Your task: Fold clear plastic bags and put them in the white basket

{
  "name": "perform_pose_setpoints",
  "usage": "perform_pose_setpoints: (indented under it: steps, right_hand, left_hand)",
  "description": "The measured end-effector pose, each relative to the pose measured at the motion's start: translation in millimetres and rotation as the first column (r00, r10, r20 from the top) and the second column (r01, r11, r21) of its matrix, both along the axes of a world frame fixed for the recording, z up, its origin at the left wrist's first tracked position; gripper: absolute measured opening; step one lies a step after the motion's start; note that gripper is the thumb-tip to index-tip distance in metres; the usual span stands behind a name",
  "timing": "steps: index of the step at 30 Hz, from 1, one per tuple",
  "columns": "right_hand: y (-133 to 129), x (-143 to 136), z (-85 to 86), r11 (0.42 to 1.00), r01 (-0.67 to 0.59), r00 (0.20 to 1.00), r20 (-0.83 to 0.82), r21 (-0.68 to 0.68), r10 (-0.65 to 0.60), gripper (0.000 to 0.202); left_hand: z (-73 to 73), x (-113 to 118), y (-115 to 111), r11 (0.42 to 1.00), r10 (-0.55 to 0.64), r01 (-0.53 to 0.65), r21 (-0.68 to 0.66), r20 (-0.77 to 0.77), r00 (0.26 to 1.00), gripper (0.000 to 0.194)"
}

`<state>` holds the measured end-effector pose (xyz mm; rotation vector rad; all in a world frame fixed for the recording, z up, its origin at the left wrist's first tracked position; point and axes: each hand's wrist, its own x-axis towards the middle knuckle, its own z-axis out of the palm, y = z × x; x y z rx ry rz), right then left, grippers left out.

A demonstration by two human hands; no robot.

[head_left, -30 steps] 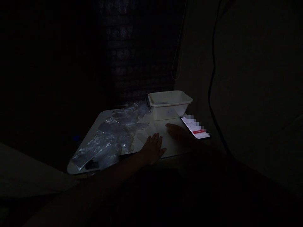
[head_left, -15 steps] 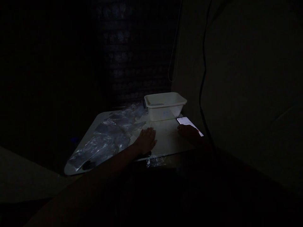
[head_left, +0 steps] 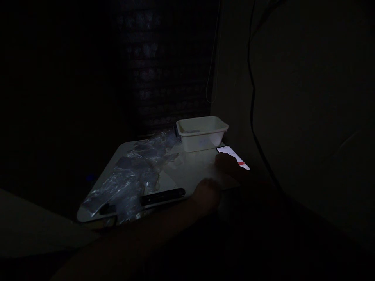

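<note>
My left hand (head_left: 207,194) is over the front edge of the white table (head_left: 190,171), smeared by motion, so its fingers cannot be told apart. Beside its wrist, a long black object with a rounded end (head_left: 162,196) lies along that edge. My right hand (head_left: 227,163) rests at the table's right side, its fingers curled in, partly covering a lit phone (head_left: 234,156). Whether anything is inside those fingers is too dark to see. Crumpled clear plastic bags (head_left: 131,171) spread across the left half of the table.
A white plastic tub (head_left: 202,140) stands at the back of the table with something flat inside. A small dark object (head_left: 108,209) sits at the front left corner. A black cable (head_left: 252,105) hangs along the right wall (head_left: 307,117). The room is very dark.
My left hand has moved right and toward me, off the table's middle, uncovering the long black object. Plastic near the front edge has shifted left. My right hand stays by the phone.
</note>
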<state>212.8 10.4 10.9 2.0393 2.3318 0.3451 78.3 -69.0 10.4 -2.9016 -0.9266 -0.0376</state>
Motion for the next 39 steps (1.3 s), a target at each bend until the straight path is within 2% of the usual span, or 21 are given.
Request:
perform_pose_setpoints:
  steps: [8, 13, 15, 17, 21, 25, 27, 31, 39]
  right_hand:
    - [-1, 3, -4.8, 0.999, -0.051, 0.999, 0.006, 0.007, 0.05, 0.027]
    - [3, 2, -7.7, 0.991, -0.136, 0.989, 0.059, -0.003, 0.136, 0.023]
    - [5, 1, -6.4, 0.984, -0.176, 0.984, 0.009, -0.001, 0.176, 0.022]
    - [7, 0, -4.6, 0.988, -0.156, 0.972, -0.175, 0.007, 0.155, 0.021]
    - [7, -4, -1.4, 0.997, -0.073, 0.839, -0.542, -0.011, 0.056, 0.017]
    - [7, -10, 1.8, 0.996, -0.057, 0.63, -0.776, -0.066, -0.016, 0.017]
    - [9, -13, 2.5, 0.997, -0.029, 0.56, -0.828, -0.074, -0.045, 0.018]
    - [16, -21, -0.4, 0.999, -0.013, 0.528, -0.849, -0.053, -0.038, 0.02]
    - [21, -44, -6.7, 0.997, -0.071, 0.552, -0.833, 0.008, 0.046, 0.023]
  left_hand:
    - [11.1, -12, -6, 0.993, 0.086, -0.081, -0.087, 0.05, 0.995, 0.021]
    - [11.2, -14, -8, 0.982, 0.156, -0.151, -0.11, 0.041, 0.987, 0.025]
    - [10.2, -14, -7, 0.979, 0.175, -0.169, -0.115, 0.045, 0.984, 0.029]
    - [9.6, -15, -7, 0.978, 0.184, -0.177, -0.109, 0.053, 0.981, 0.031]
    - [9.7, -15, -7, 0.978, 0.194, -0.189, -0.089, 0.063, 0.979, 0.029]
    - [9.7, -13, -9, 0.974, 0.207, -0.201, -0.108, 0.047, 0.977, 0.027]
    - [9.2, -13, -10, 0.973, 0.202, -0.198, -0.116, 0.029, 0.979, 0.026]
    - [7.8, -12, -12, 0.981, 0.152, -0.149, -0.121, 0.017, 0.988, 0.025]
    - [6.5, -16, -13, 0.991, 0.101, -0.097, -0.089, 0.041, 0.994, 0.023]
